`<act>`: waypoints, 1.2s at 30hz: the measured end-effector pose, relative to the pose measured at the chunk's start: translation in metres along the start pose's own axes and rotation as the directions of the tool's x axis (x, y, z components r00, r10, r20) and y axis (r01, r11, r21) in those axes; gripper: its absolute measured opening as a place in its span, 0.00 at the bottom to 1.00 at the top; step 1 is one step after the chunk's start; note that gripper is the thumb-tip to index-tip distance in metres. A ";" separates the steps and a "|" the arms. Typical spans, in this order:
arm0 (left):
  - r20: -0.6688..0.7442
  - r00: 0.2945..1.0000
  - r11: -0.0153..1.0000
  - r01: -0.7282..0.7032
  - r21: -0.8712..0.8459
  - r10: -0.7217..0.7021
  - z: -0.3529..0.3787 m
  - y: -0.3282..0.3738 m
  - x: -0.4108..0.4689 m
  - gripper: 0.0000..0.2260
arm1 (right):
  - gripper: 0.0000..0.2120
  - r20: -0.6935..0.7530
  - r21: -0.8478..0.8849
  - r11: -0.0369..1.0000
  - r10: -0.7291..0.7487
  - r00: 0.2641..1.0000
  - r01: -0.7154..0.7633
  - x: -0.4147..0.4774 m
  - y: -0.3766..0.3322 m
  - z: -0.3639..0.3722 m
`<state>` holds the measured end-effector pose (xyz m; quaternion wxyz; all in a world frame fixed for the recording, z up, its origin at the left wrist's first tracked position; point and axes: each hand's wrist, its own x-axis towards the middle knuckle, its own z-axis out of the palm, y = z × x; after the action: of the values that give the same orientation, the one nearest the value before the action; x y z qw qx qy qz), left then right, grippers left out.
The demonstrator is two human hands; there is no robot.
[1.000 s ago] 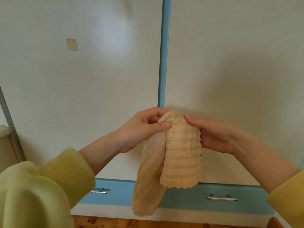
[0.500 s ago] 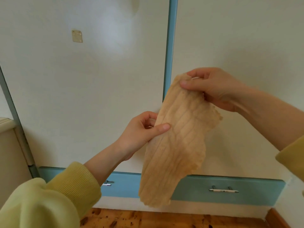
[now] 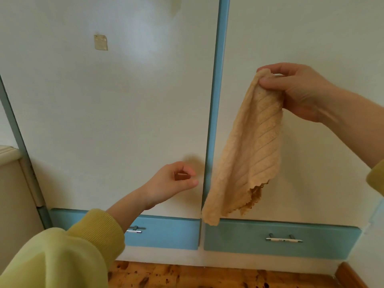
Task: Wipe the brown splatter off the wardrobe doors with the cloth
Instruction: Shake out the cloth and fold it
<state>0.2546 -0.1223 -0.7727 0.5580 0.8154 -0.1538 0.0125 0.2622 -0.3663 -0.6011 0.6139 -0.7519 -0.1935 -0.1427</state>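
A beige ribbed cloth [image 3: 247, 154] hangs by one corner from my right hand [image 3: 299, 90], pinched between thumb and fingers in front of the right white wardrobe door [image 3: 307, 34]. My left hand [image 3: 172, 183] is lower, in front of the left wardrobe door [image 3: 104, 104], fingers loosely curled and holding nothing, apart from the cloth. A light brown smudge [image 3: 195, 164] shows on the left door just above that hand, beside the blue centre strip [image 3: 218, 80]. A fainter brownish mark [image 3: 176, 4] sits at the top edge of the left door.
A small tan square patch [image 3: 100, 42] is stuck on the left door. Two blue drawers [image 3: 280, 233] with metal handles run below the doors. Wooden floor [image 3: 207, 277] lies beneath. A cream piece of furniture [image 3: 14, 194] stands at the left.
My left hand has let go of the cloth and dropped lower. My right hand has lifted the cloth up and to the right, and it now hangs unfolded from one corner.
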 end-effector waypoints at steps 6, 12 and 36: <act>0.162 0.987 0.998 -0.005 0.064 -0.005 0.035 0.012 0.011 0.26 | 0.08 0.114 -0.001 1.000 -0.004 0.993 0.004 -0.002 -0.003 -0.005; 0.234 0.972 0.993 -0.049 0.108 0.023 0.058 0.017 0.011 0.22 | 0.07 0.035 -0.015 1.000 -0.001 0.999 0.001 -0.001 -0.003 -0.019; -0.138 0.967 0.789 -0.087 0.608 0.213 -0.063 0.085 0.019 0.04 | 0.06 -0.049 -0.356 0.916 0.179 0.983 -0.185 -0.019 0.030 -0.073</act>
<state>0.2595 -0.0970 -0.6678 0.2823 0.9291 -0.1498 0.1863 0.2613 -0.4452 -0.6210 0.4781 -0.8650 -0.0887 -0.1239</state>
